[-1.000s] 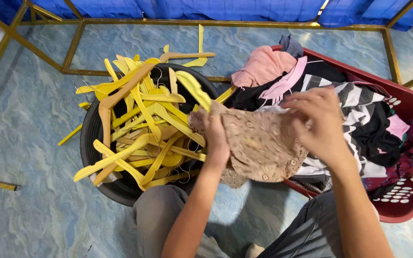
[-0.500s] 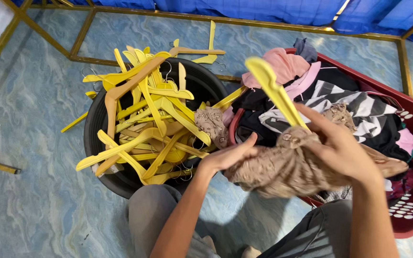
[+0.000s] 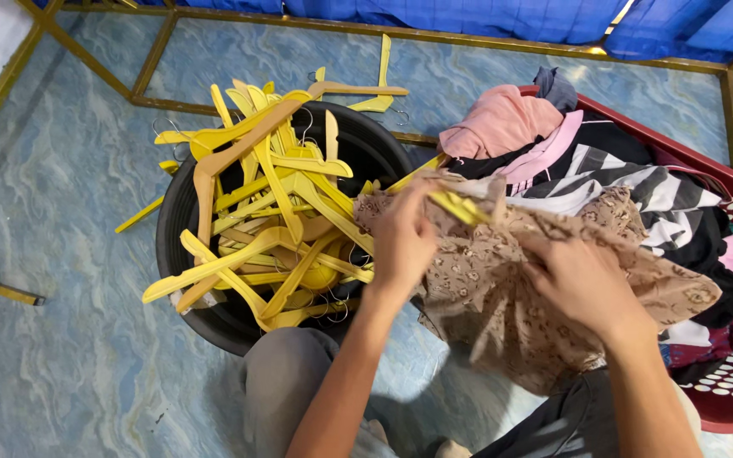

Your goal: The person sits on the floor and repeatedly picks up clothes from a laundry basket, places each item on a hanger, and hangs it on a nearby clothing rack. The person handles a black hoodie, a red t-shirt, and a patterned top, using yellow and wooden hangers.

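1. The left hand (image 3: 402,242) has its grip closed on the upper edge of a beige, flower-printed lace garment (image 3: 519,288), fingers curled over the cloth just beside a yellow plastic hanger (image 3: 456,203) whose arm pokes out of the fabric; whether the fingers touch the hanger cannot be told.
2. The right hand (image 3: 583,280) lies on the same garment lower down, its grip pinching a fold of the lace.
3. The garment hangs between the two hands, over the person's knees in grey trousers (image 3: 286,394).
4. To the left stands a round black plastic tub (image 3: 214,322) heaped with yellow hangers (image 3: 273,229); a few lie on the floor.
5. To the right sits a red plastic laundry basket (image 3: 727,399) piled with clothes: a pink piece (image 3: 502,123), a black-and-white striped one (image 3: 621,182).
6. All rest on a blue marbled floor (image 3: 61,203).
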